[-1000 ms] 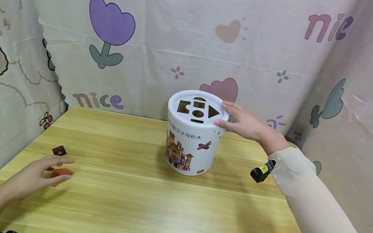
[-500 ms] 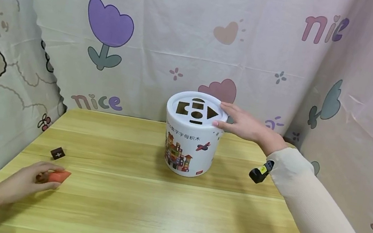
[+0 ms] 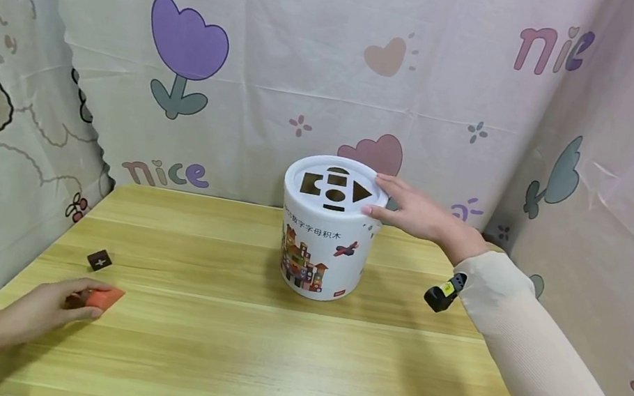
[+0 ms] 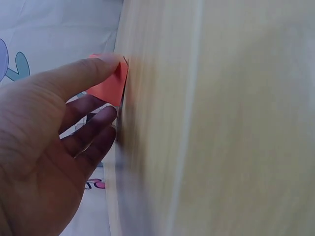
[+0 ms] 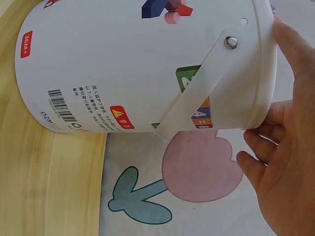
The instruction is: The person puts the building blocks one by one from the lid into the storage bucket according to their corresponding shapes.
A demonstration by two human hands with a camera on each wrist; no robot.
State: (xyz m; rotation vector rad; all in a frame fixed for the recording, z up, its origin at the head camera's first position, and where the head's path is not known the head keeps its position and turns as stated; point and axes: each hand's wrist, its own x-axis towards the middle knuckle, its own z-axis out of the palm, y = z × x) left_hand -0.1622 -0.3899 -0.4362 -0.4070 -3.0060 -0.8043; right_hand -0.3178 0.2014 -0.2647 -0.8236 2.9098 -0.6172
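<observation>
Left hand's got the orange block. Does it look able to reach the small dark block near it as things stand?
Probably yes. The dark block lies on bare table just beyond the left hand, nothing between them. But its fingers already pinch the orange block.

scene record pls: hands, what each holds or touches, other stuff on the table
left hand: pinches orange block, low over table
right hand: rests on lid rim of white bucket
bucket: upright, far middle; shape cutouts in lid
dark block: lies loose, just beyond left hand
backdrop: printed cloth
</observation>
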